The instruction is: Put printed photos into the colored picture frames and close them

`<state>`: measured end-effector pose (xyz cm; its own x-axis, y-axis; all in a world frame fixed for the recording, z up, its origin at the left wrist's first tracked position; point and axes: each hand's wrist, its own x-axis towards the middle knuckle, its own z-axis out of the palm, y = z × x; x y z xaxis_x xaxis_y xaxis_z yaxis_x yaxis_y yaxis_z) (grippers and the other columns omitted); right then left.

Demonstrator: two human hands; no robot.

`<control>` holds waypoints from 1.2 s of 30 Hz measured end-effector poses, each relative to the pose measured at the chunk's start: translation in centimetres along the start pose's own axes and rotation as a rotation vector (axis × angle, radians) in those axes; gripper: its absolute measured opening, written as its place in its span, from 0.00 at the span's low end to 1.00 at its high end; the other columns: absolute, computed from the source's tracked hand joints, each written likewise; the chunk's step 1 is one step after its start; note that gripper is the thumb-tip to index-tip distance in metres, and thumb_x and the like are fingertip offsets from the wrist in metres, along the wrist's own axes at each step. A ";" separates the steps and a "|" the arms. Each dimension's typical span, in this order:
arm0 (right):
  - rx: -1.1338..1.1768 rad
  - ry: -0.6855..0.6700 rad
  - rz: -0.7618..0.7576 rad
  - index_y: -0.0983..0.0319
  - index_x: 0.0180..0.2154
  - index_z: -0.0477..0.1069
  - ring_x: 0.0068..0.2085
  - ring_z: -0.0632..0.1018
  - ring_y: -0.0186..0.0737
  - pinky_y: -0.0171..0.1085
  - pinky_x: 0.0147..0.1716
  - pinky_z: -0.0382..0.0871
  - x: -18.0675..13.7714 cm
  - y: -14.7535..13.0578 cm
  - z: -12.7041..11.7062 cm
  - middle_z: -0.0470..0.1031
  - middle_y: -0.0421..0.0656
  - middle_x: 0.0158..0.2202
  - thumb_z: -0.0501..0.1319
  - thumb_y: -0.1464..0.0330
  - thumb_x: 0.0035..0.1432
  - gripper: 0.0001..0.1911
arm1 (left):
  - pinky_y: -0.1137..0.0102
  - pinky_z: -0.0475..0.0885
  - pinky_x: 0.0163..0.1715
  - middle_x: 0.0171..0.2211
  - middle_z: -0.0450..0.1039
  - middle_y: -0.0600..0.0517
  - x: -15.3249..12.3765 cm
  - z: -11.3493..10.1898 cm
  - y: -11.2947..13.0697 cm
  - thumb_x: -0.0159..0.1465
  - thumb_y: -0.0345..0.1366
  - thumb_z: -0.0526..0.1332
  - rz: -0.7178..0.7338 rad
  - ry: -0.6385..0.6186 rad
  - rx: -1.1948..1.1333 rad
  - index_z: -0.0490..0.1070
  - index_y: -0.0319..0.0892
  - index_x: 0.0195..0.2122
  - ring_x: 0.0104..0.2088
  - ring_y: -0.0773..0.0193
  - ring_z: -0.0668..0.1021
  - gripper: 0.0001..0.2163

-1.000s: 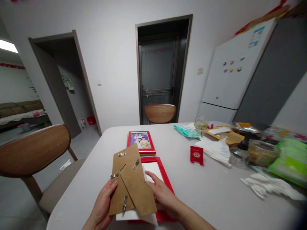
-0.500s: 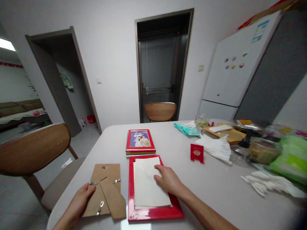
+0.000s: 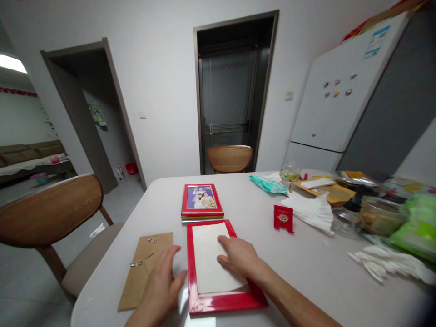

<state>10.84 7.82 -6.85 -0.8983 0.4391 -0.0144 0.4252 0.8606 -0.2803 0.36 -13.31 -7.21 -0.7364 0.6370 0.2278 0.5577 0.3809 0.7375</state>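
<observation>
A red picture frame (image 3: 192, 272) lies in front of me with a white sheet of paper (image 3: 213, 259) inside its opening. My right hand (image 3: 240, 256) rests on the paper and the frame's right side, thumb and fingers apart. Just left of the frame, my left hand (image 3: 163, 284) is open, holding nothing, over the brown frame backing board (image 3: 145, 259). Metal clips show on the board; the hand covers part of it, including most of its stand leg. Behind the red frame sits a stack of frames topped by a red-framed photo (image 3: 201, 200).
A small red stand (image 3: 283, 219) stands right of the frames. Farther right are a teal packet (image 3: 268, 184), white tissues (image 3: 311, 209), a glass jar (image 3: 383, 215), white gloves (image 3: 388, 263) and a green bag (image 3: 417, 227). A wooden chair (image 3: 54, 213) stands at the left table edge.
My left hand has let go of the backing board's left edge and moved right, toward the red frame. My right hand stays on the paper, which now sits straighter within the frame.
</observation>
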 end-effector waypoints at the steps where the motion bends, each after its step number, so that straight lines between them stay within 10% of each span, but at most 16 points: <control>1: -0.025 -0.006 0.007 0.61 0.39 0.67 0.35 0.73 0.49 0.41 0.31 0.62 -0.1 -0.3 -0.1 0.73 0.50 0.34 0.55 0.62 0.45 0.18 | 0.59 0.55 0.52 0.50 0.63 0.45 -0.3 1.5 1.2 0.50 0.35 0.57 0.035 -0.071 -0.020 0.63 0.42 0.47 0.52 0.54 0.63 0.21; 6: -0.103 -0.028 0.018 0.61 0.38 0.67 0.35 0.73 0.52 0.43 0.31 0.61 -0.7 -0.1 -0.8 0.73 0.51 0.32 0.55 0.60 0.45 0.18 | 0.58 0.53 0.54 0.54 0.57 0.41 -1.4 6.0 4.2 0.49 0.35 0.58 0.100 -0.313 0.106 0.61 0.38 0.51 0.54 0.51 0.60 0.25; 15: -0.052 0.149 0.195 0.63 0.48 0.58 0.36 0.73 0.50 0.42 0.31 0.61 -1.2 4.3 0.7 0.70 0.51 0.36 0.54 0.60 0.46 0.26 | 0.54 0.52 0.53 0.52 0.61 0.40 -1.7 6.0 4.3 0.44 0.41 0.64 0.222 -0.426 0.311 0.64 0.39 0.48 0.51 0.46 0.63 0.28; 24: 0.547 0.085 0.224 0.66 0.40 0.64 0.35 0.75 0.42 0.37 0.33 0.65 -1.0 4.9 0.0 0.74 0.48 0.34 0.51 0.70 0.46 0.17 | 0.55 0.53 0.53 0.52 0.60 0.40 -1.4 6.8 4.3 0.50 0.43 0.60 0.161 -0.335 0.117 0.64 0.38 0.47 0.52 0.48 0.61 0.24; 30: 1.608 0.006 0.105 0.64 0.37 0.63 0.31 0.75 0.38 0.36 0.32 0.68 -3.0 1.0 -3.4 0.74 0.45 0.32 0.53 0.66 0.47 0.13 | 0.61 0.50 0.54 0.56 0.51 0.39 1.1 6.8 8.7 0.50 0.40 0.59 -0.038 -0.204 -0.247 0.53 0.34 0.53 0.56 0.52 0.55 0.31; 36: 1.660 -0.010 0.141 0.61 0.47 0.57 0.23 0.73 0.34 0.33 0.24 0.67 -3.1 -0.5 -3.9 0.73 0.38 0.25 0.55 0.69 0.44 0.24 | 0.63 0.54 0.52 0.55 0.53 0.43 2.7 5.5 10.7 0.46 0.29 0.57 -0.019 -0.122 -0.316 0.53 0.38 0.52 0.54 0.53 0.59 0.30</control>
<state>13.86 7.02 -2.95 -0.8689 0.4775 -0.1306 -0.0685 -0.3772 -0.9236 6.46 -3.86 -2.25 -0.6837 0.7144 0.1487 0.3841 0.1791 0.9057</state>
